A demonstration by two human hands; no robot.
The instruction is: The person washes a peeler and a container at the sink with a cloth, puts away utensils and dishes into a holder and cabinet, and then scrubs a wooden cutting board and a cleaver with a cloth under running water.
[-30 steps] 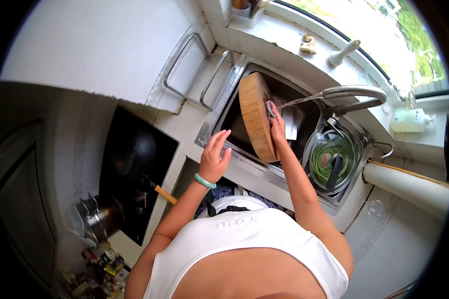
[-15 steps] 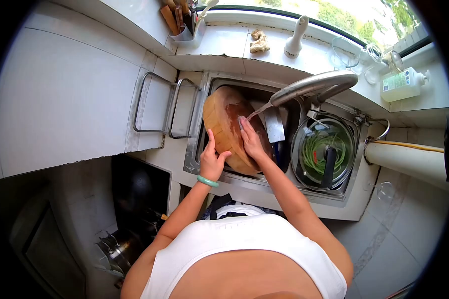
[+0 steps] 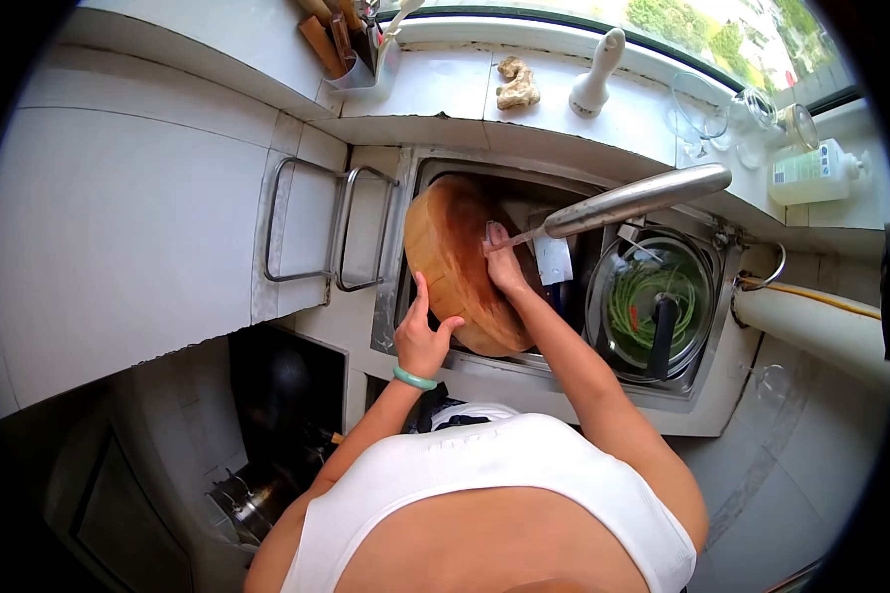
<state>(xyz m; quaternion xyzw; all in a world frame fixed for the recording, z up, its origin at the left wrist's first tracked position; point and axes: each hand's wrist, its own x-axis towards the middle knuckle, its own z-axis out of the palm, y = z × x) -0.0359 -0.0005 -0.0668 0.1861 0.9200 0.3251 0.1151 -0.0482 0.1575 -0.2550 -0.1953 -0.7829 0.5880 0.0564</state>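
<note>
A thick round wooden chopping block (image 3: 435, 247) leans tilted in the left sink basin, its face wet and dark brown. My left hand (image 3: 425, 341), with a green bangle at the wrist, steadies the block's near left edge, thumb and forefinger spread along its side. Over the block's face, my right hand (image 3: 502, 259) has its fingers curled round something small and greyish that I cannot make out. Water from the metal faucet (image 3: 638, 201) streams onto these fingers. A cleaver (image 3: 554, 259) lies in the basin to the right of the block, its handle partly hidden.
A glass-lidded pot (image 3: 697, 287) with green vegetables inside fills the right basin. On the sill are ginger (image 3: 517, 84), a white pestle-shaped tool (image 3: 595, 74), glassware and a soap bottle (image 3: 811, 175). A metal rack (image 3: 341, 222) stands left of the sink.
My right hand has shifted slightly up the block's face and its fingers have curled in more. The left hand stays on the block's edge. The whole view has tilted a little.
</note>
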